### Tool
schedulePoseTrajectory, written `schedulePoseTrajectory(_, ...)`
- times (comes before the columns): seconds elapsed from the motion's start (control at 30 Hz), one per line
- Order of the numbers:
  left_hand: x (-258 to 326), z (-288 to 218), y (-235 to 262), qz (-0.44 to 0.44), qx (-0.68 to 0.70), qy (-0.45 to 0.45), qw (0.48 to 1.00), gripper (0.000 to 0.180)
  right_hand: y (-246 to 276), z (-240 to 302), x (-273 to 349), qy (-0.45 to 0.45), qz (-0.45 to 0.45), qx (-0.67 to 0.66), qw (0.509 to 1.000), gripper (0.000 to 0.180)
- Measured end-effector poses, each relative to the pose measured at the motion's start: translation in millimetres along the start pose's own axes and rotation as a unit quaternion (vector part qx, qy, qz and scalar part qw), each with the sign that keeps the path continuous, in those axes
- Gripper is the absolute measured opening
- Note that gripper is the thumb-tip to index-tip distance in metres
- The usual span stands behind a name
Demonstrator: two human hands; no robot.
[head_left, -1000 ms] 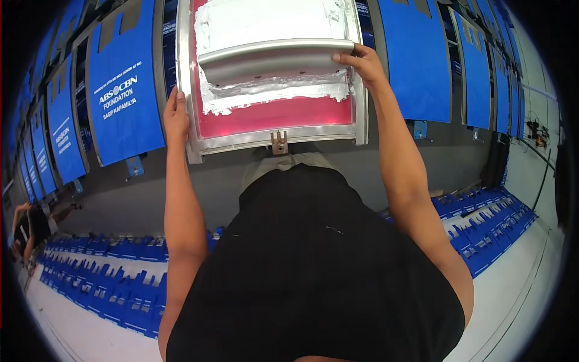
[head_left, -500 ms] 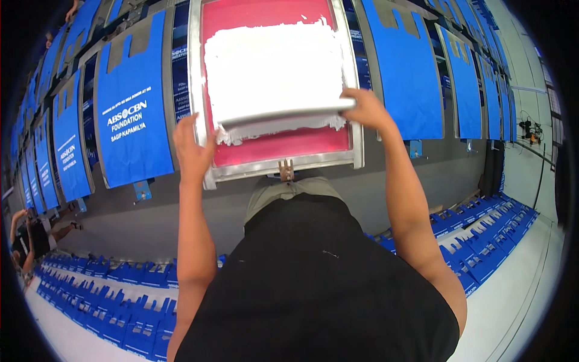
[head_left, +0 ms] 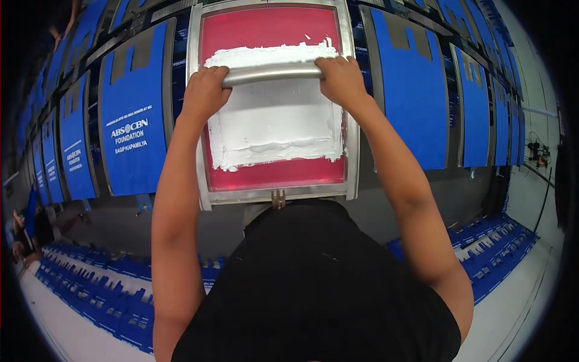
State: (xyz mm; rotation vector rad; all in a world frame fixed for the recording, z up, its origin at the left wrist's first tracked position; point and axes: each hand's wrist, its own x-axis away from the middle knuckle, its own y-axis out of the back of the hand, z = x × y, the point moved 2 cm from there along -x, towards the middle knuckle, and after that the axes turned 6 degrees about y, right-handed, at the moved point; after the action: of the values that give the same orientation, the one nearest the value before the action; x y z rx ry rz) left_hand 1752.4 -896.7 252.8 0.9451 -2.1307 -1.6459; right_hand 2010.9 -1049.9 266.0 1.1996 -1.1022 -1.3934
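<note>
A metal-framed printing screen with red mesh lies in front of me. White ink covers the middle of the mesh, with a thick ridge along its near side. My left hand wraps round the left end of a silver squeegee, and my right hand wraps round its right end. The squeegee lies crosswise over the far part of the ink; its lower edge is hidden from me. At the frame's near edge sits a small metal hinge-like bracket.
Blue bags with cut-out handles lie on boards along the table, one on the left and one on the right. Lower down, rows of blue bags lie on a pale surface. Another person is at the far left.
Both hands have pushed the squeegee away from me, from the near side of the ink to its far part. The ink behind it now looks thinner, and both arms reach further out.
</note>
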Motion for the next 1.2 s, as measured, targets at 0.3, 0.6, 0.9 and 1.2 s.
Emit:
schedulePoseTrajectory(0.3, 93, -27, -9, -0.01, 0.032, 0.013, 0.999, 0.032, 0, 42, 81, 0.004, 0.071, -0.057, 0.996, 0.031)
schedulePoseTrajectory(0.6, 143, -54, -9, 0.111, 0.073, 0.091, 0.987, 0.039, 11, 73, 123, -0.043, 0.196, -0.061, 0.978, 0.036)
schedulePoseTrajectory(0.9, 48, -4, -40, 0.036, 0.058, 0.127, 0.99, 0.033, -38, 14, 39, -0.023, 0.072, -0.003, 0.997, 0.038)
schedulePoseTrajectory(1.2, 44, -13, 8, 0.131, 0.059, 0.148, 0.978, 0.035, 23, 27, 29, -0.041, 0.213, 0.008, 0.976, 0.045)
